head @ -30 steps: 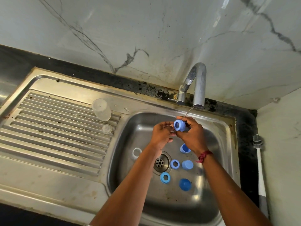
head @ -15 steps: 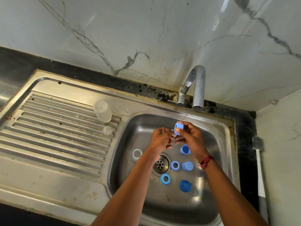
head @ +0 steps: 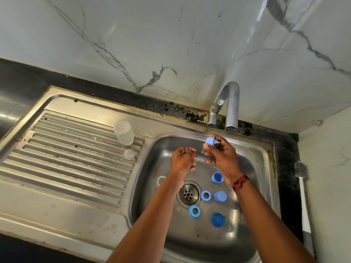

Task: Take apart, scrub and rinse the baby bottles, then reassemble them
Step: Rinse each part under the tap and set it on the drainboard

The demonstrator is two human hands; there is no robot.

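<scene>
On my far left lies the steel drainboard (head: 76, 158), ribbed in long parallel grooves and dull with water marks. A clear plastic bottle (head: 123, 132), a plain cylinder, stands mouth-down at its right end, and a small clear round piece (head: 129, 154) sits just in front of it.

Next comes the steel sink (head: 152, 196), rounded at the corners, with a round perforated drain (head: 188, 194) in its floor. A white ring (head: 161, 180) lies left of the drain, partly hidden by the left forearm.

The left hand (head: 183, 160) hangs over the basin, back toward me, fingers curled in with nothing showing between them. Just beside it, the right hand (head: 221, 154) pinches a pale blue collar (head: 209, 141) at the fingertips, right under the spout of the curved chrome tap (head: 230, 105), where a thin trickle of water slants down. A red thread band (head: 240, 182) circles that wrist.

On the sink floor, right of the drain, lie two flat blue rings (head: 205, 195) (head: 194, 211), two pale blue caps (head: 217, 177) (head: 220, 196) and a darker blue dome (head: 217, 219), all smooth plastic.

Far right, a white-handled brush (head: 303, 196) with grey bristles lies on the black counter.
</scene>
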